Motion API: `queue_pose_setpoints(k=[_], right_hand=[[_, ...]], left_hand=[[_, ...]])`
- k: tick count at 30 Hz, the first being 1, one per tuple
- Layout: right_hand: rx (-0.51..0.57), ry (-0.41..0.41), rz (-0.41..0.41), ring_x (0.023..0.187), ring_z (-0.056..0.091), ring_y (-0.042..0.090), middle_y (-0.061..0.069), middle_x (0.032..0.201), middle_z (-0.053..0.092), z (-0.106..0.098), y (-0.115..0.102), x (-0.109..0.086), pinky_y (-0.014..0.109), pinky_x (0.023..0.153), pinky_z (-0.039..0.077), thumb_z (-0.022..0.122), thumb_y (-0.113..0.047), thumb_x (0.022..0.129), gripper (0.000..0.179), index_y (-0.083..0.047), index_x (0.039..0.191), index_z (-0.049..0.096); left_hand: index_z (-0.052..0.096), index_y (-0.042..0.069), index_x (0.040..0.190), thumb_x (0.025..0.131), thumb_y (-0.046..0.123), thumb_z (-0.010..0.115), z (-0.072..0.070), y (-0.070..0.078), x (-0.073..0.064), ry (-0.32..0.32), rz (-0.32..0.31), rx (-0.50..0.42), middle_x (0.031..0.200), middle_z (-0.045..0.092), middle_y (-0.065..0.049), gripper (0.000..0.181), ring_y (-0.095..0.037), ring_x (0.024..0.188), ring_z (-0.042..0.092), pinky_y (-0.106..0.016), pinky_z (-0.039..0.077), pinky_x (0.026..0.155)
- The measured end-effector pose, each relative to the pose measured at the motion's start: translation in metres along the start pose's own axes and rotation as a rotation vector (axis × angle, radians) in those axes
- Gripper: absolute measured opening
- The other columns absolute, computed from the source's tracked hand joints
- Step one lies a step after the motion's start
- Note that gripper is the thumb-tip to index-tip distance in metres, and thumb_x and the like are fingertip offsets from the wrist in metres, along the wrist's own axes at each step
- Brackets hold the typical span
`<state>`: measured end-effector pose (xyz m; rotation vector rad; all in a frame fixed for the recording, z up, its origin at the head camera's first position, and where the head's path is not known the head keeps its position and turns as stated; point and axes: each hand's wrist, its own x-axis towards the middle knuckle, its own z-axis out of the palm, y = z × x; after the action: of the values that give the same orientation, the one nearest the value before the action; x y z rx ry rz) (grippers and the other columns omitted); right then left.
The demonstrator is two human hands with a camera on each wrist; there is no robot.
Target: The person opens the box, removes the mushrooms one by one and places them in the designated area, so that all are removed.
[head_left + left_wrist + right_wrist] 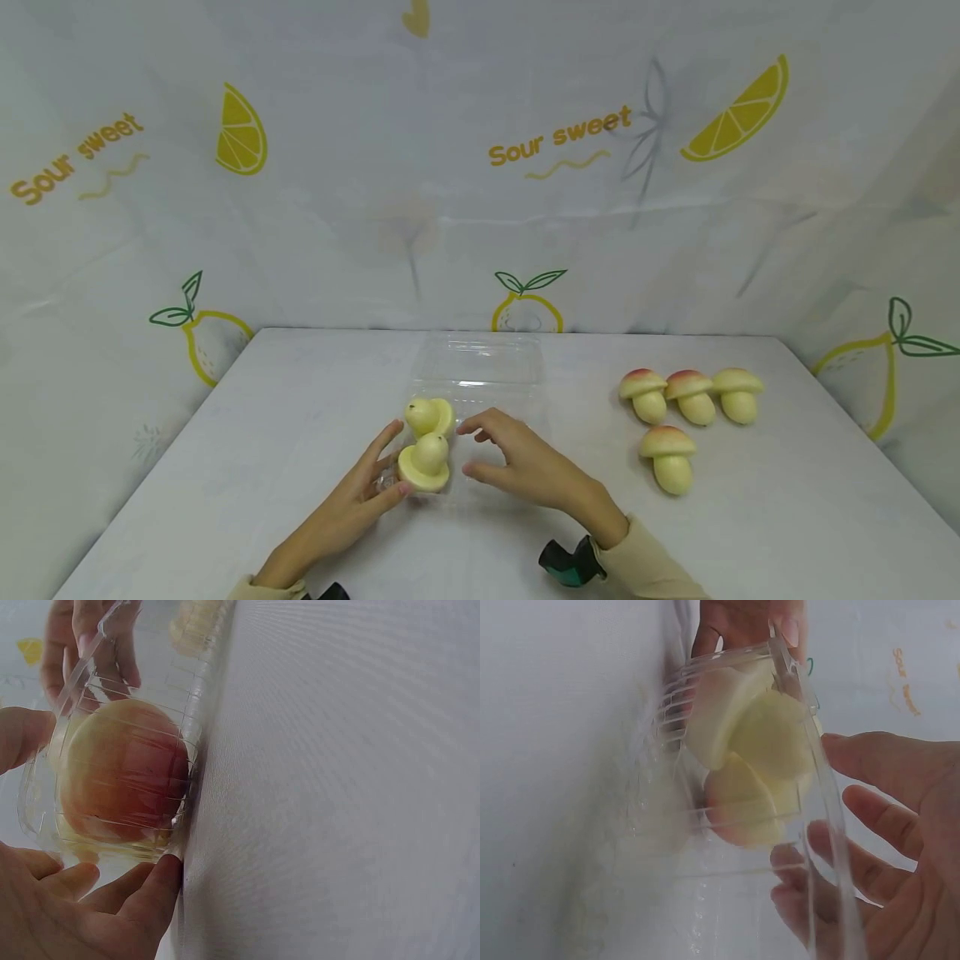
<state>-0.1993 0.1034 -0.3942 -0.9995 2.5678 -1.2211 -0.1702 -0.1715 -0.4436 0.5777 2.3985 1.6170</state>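
Note:
Two toy-like cream mushrooms, a nearer one (425, 467) and a farther one (429, 416), sit in the left part of a clear plastic clamshell box (187, 697). Their stems point upward. In the left wrist view, a reddish cap (127, 776) shows through the ribbed wall. My left hand (352, 498) touches the box's left end with extended fingers, its thumb by the near corner. Over the right part of the box, my right hand (528, 461) is spread with loosely bent fingers and holds nothing. The right wrist view has this hand beside the box rim (832, 802).
The clear lid (480, 362) lies open behind the box. Several more mushrooms stand to the right on the white table (225, 467): three in a row, including a middle one (692, 397), and one nearer (669, 460). A lemon-printed cloth (337, 208) hangs behind.

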Motion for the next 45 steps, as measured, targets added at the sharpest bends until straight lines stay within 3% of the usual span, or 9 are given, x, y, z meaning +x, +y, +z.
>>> queue_pose_setpoints(k=[15, 24, 30, 40, 45], right_hand=[[-0.022, -0.024, -0.051, 0.116, 0.061, 0.025, 0.005, 0.133, 0.056, 0.02, -0.007, 0.014, 0.041, 0.101, 0.052, 0.07, -0.011, 0.09, 0.049, -0.008, 0.136, 0.053], [-0.085, -0.043, -0.049, 0.112, 0.061, 0.02, 0.003, 0.126, 0.056, 0.025, -0.009, 0.016, 0.035, 0.097, 0.053, 0.072, -0.017, 0.092, 0.045, -0.012, 0.134, 0.056], [-0.077, -0.023, -0.047, 0.111, 0.062, 0.019, 0.003, 0.125, 0.056, 0.025, -0.008, 0.015, 0.035, 0.097, 0.054, 0.074, -0.017, 0.09, 0.042, -0.009, 0.127, 0.055], [-0.088, -0.004, -0.003, 0.106, 0.063, 0.019, 0.002, 0.118, 0.061, 0.026, -0.006, 0.017, 0.026, 0.086, 0.054, 0.074, -0.02, 0.09, 0.033, -0.01, 0.115, 0.054], [-0.057, -0.004, 0.028, 0.101, 0.065, 0.019, 0.003, 0.114, 0.063, 0.025, -0.004, 0.017, 0.026, 0.083, 0.055, 0.074, -0.017, 0.089, 0.031, -0.009, 0.112, 0.056]], left_hand=[[0.004, 0.011, 0.16, 0.102, 0.023, 0.055, 0.0, -0.001, 0.0, 0.002, -0.014, 0.025, 0.167, 0.002, -0.015, 0.079, -0.054, 0.143, 0.028, -0.055, 0.048, 0.104], [0.002, 0.011, 0.16, 0.102, 0.022, 0.055, 0.0, -0.001, 0.0, -0.015, 0.0, 0.003, 0.167, 0.0, -0.016, 0.079, -0.054, 0.144, 0.026, -0.049, 0.049, 0.105], [0.001, 0.009, 0.16, 0.102, 0.023, 0.054, 0.0, -0.001, 0.0, -0.008, -0.005, 0.015, 0.167, 0.0, -0.017, 0.079, -0.055, 0.143, 0.027, -0.063, 0.042, 0.107], [0.001, 0.009, 0.16, 0.102, 0.022, 0.054, 0.001, 0.0, 0.0, -0.008, -0.009, 0.009, 0.167, -0.001, -0.018, 0.079, -0.054, 0.144, 0.027, -0.059, 0.043, 0.108], [0.003, 0.013, 0.16, 0.102, 0.023, 0.056, 0.001, 0.001, -0.001, 0.006, -0.017, 0.008, 0.167, 0.003, -0.017, 0.079, -0.055, 0.144, 0.026, -0.064, 0.04, 0.108]])
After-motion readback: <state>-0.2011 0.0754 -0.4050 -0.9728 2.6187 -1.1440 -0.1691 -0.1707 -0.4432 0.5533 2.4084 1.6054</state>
